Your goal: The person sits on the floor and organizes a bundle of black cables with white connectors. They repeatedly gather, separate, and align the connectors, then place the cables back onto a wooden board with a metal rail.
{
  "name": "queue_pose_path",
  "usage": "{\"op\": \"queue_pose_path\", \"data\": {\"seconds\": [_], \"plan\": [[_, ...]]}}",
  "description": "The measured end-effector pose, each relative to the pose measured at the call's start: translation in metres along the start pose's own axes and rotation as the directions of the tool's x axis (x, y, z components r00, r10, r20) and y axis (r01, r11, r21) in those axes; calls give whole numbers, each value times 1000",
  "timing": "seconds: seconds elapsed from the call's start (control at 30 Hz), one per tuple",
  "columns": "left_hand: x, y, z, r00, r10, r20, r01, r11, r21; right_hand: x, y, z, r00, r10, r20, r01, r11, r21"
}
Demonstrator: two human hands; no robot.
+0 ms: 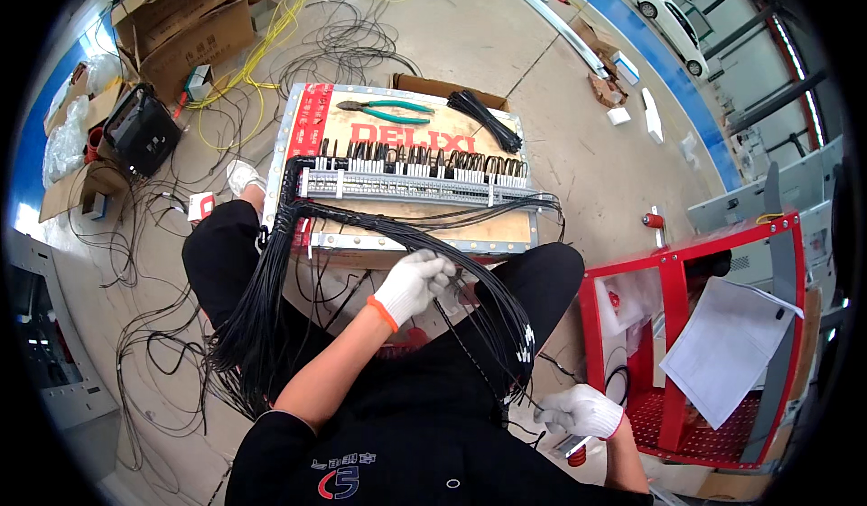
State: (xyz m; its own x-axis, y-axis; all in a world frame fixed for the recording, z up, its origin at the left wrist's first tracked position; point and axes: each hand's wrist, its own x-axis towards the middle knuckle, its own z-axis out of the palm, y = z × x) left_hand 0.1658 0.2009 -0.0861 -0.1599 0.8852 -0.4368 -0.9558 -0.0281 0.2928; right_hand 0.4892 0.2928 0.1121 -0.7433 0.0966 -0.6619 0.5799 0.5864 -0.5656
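Both my hands wear white gloves. My left hand [417, 282] is closed in a pinch at the black wires [483, 280] that arch over my right thigh. Lower right, my right hand [582, 412] is closed with its fingertips on a thin black wire. White tags [526, 343] show near the ends of the arching wires. In front of me, a grey terminal strip [406, 187] with a row of looped wires lies on a wooden box [361, 127]. A thick black wire bundle [271, 280] bends off its left end and hangs over my left leg.
Green-handled pliers [388, 111] and a bundle of black cable ties [485, 120] lie on the box. A red metal rack [673, 352] holding paper sheets [730, 348] stands at right. Loose black and yellow cables [298, 18], cardboard boxes [185, 32] and a black case [140, 131] occupy the floor at left.
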Motion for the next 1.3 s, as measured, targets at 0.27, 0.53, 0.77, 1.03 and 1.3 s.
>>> {"op": "queue_pose_path", "data": {"seconds": [0.27,0.53,0.77,1.03,1.3], "plan": [[-34,6,-7,987,157,38,-162,973,165,41,11,-39,997,-66,40,76,927,-367],[-32,5,-5,971,225,85,-236,958,163,229,-92,-89,703,-573,-421,256,756,-602],[-23,-2,-8,941,335,56,-339,935,103,238,-90,-54,708,-490,-508,95,779,-619],[-30,2,-6,935,352,49,-354,910,214,240,-71,-48,754,-406,-517,270,908,-320],[-22,2,-7,934,331,137,-311,939,-147,268,-97,-73,594,-655,-467,128,650,-749]]}}
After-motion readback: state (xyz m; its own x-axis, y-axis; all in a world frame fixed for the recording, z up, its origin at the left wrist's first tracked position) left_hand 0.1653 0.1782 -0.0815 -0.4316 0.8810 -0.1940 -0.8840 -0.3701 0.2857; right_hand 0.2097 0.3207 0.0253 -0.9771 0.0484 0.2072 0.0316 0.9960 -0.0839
